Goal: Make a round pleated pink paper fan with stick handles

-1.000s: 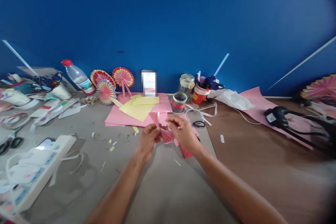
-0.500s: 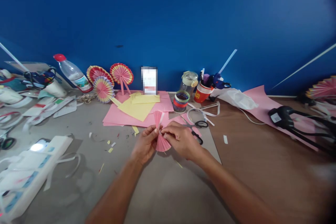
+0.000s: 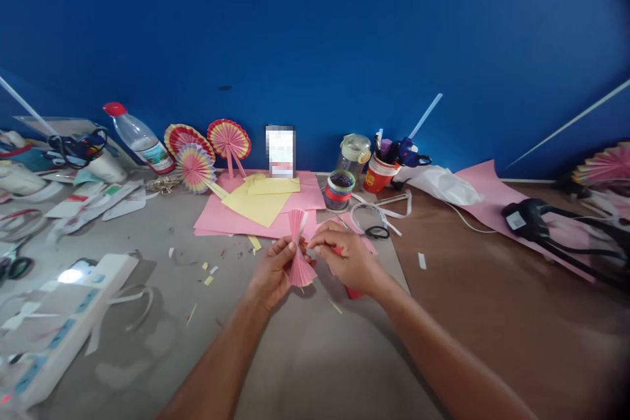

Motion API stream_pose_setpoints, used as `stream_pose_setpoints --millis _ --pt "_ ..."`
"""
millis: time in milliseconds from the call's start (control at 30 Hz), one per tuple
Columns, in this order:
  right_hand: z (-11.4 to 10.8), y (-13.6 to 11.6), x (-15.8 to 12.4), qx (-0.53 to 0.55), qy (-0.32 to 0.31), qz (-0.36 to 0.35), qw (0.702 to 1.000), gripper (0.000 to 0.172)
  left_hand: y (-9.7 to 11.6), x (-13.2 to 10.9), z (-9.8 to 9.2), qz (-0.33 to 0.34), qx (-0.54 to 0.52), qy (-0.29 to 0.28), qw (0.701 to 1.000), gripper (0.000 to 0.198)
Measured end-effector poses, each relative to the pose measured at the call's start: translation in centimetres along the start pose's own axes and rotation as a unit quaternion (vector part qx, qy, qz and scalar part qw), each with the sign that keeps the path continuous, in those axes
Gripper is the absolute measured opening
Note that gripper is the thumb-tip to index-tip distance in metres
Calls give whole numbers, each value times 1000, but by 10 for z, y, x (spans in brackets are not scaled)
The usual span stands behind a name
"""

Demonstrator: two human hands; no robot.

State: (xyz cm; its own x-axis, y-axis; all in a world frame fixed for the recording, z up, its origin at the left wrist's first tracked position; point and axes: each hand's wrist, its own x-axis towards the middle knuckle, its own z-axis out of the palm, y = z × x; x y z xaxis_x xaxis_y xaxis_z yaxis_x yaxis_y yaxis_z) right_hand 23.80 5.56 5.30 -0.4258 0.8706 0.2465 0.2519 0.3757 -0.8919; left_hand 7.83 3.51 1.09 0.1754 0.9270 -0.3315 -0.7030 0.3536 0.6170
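My left hand [image 3: 273,270] pinches a pleated pink paper fan [image 3: 298,256] at its waist, so the folds flare above and below the pinch. My right hand [image 3: 347,258] is closed beside it with fingertips meeting the same waist; a thin white strip seems to stick up there. Both hands hover just above the grey mat [image 3: 315,348]. A red paper piece [image 3: 352,291] shows under my right hand.
Pink and yellow sheets [image 3: 256,207] lie behind the hands. Finished round fans [image 3: 207,151] and a water bottle [image 3: 138,138] stand at the back left. Tape rolls [image 3: 337,190], a red cup [image 3: 378,174], scissors [image 3: 375,231], a power strip [image 3: 63,315] and a black tool [image 3: 536,223] lie around.
The pleated paper was turned from lying slantwise to standing upright, pinched in the middle. My right hand has shifted slightly right at the waist, uncovering the red piece.
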Motion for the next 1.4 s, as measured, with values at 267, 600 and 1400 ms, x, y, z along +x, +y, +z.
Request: stream_pose_setpoints --millis 267,600,1400 --pt "2 4 2 38 49 64 996 14 2 -4 3 -2 10 -24 1000 27" --pt "11 5 6 247 2 219 944 26 -3 -5 -2 -36 16 -70 997 23" --pt "17 18 8 180 156 206 949 34 -6 -11 1 -80 41 -123 988 20"
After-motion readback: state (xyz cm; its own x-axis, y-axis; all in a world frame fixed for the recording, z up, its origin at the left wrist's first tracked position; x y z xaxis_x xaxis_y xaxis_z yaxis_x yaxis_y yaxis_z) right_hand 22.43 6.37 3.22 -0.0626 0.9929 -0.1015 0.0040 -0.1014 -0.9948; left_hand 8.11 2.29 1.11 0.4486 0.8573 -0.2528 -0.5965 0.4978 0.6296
